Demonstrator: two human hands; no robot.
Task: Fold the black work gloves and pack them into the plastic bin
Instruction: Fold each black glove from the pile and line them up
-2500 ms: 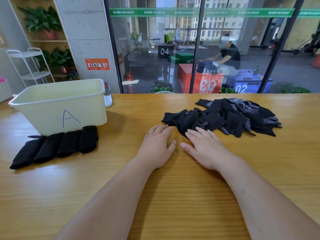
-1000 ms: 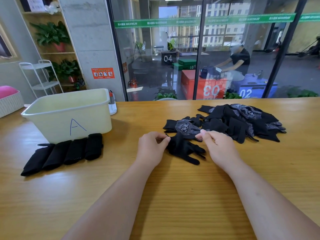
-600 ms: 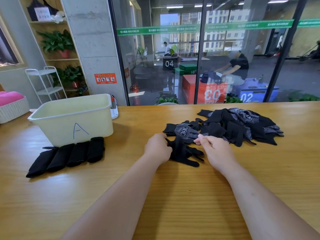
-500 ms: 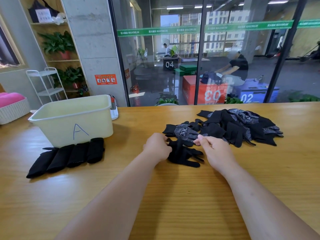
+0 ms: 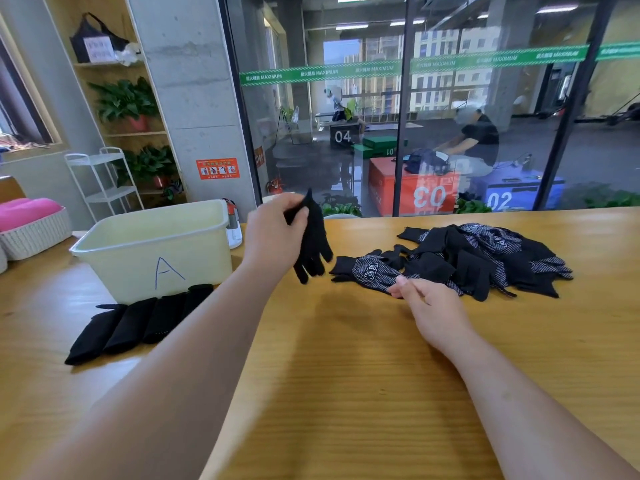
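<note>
My left hand (image 5: 273, 233) is raised above the table and pinches a black work glove (image 5: 313, 249) by its cuff, so the glove's fingers hang down. My right hand (image 5: 427, 301) rests low on the table and pinches the edge of a dotted black glove (image 5: 372, 271) that lies flat. Behind it sits a loose pile of black gloves (image 5: 485, 254). The pale plastic bin (image 5: 156, 251), marked with a blue A, stands at the left. A row of folded gloves (image 5: 138, 322) lies in front of the bin.
The wooden table (image 5: 346, 393) runs up to a glass wall at the back. A white wicker basket (image 5: 33, 233) with a pink cushion sits at the far left. A small bottle (image 5: 233, 221) stands behind the bin's right corner.
My left hand has lifted one black glove off the table, up and to the left. My right hand stayed low at the dotted glove.
</note>
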